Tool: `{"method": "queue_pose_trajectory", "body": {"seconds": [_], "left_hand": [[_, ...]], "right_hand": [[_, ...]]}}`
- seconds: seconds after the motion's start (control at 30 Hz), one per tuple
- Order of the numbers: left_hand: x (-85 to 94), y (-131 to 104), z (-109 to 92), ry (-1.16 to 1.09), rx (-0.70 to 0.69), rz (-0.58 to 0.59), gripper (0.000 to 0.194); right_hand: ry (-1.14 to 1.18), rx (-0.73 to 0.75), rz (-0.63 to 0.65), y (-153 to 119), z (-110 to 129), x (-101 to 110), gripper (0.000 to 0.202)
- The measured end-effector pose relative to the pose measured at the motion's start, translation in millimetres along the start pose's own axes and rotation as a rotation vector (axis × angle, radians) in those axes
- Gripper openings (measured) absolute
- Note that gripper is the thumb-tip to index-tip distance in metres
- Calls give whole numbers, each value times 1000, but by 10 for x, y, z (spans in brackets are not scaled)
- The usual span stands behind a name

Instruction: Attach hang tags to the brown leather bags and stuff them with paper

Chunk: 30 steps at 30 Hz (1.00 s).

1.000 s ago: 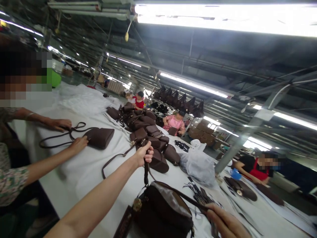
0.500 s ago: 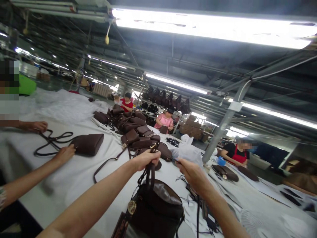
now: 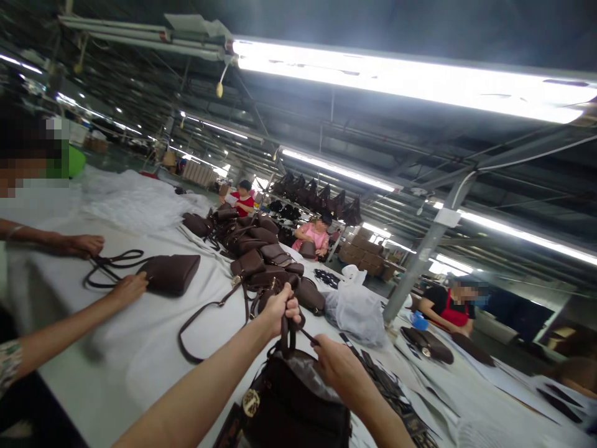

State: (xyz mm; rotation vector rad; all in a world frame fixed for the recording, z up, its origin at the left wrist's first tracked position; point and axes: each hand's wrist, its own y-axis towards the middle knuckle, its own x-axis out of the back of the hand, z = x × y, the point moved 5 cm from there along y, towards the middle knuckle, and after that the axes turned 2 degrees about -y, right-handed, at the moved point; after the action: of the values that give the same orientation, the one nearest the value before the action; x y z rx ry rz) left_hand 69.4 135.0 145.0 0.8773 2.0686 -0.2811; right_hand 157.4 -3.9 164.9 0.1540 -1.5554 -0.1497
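Note:
A dark brown handbag stands upright in front of me, with a round gold charm on its left side and a clear plastic lining showing at its opening. My left hand is closed around the bag's raised handle. A thin strap runs from there to my right hand, which pinches its end just above the bag's right side. A dark tag hangs at the bag's lower left.
Brown bags are piled beyond my hands. At left, a co-worker's hands hold another bag and its strap. White plastic and black tags lie to the right, near a metal post.
My right hand has moved left and down, closer to my left hand, drawing the strap in. My left hand still grips the handle. The whole view has shifted slightly.

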Motion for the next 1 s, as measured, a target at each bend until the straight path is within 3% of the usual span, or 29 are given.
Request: {"method": "queue_pose_trajectory", "body": {"seconds": [0.1,0.17,0.27,0.37,0.43,0.53,0.6,0.67,0.73,0.87,1.0], "left_hand": [[226,57,-264,81,-16,-72,53],[242,54,-303,166,21,-61,53],[9,-13,-132,338,128,56,43],[-355,-124,123,703,212,326,44],[-503,-169,220,924,213,452,34],[-532,-145,223,1054,210,461,24],[-505,-114,205,1092,247,474,20],[-492,-97,202,1124,305,517,17],[-501,-99,211,1167,354,558,18],[-575,-170,185,1117,313,616,21],[-556,-308,145,962,298,624,29]], "right_hand": [[214,-16,-22,-161,-324,68,28],[245,-11,-55,-200,-440,168,31],[117,31,-132,-112,-370,346,32],[10,74,-166,59,-183,458,29],[18,95,-150,131,-92,481,23],[-38,-20,-206,116,-75,520,14],[-169,-90,-313,48,-57,575,35],[-314,-8,-358,-1,45,602,69],[-430,125,-285,-4,148,579,80],[-509,133,-20,55,91,532,36],[-479,128,40,66,-48,535,28]]}}
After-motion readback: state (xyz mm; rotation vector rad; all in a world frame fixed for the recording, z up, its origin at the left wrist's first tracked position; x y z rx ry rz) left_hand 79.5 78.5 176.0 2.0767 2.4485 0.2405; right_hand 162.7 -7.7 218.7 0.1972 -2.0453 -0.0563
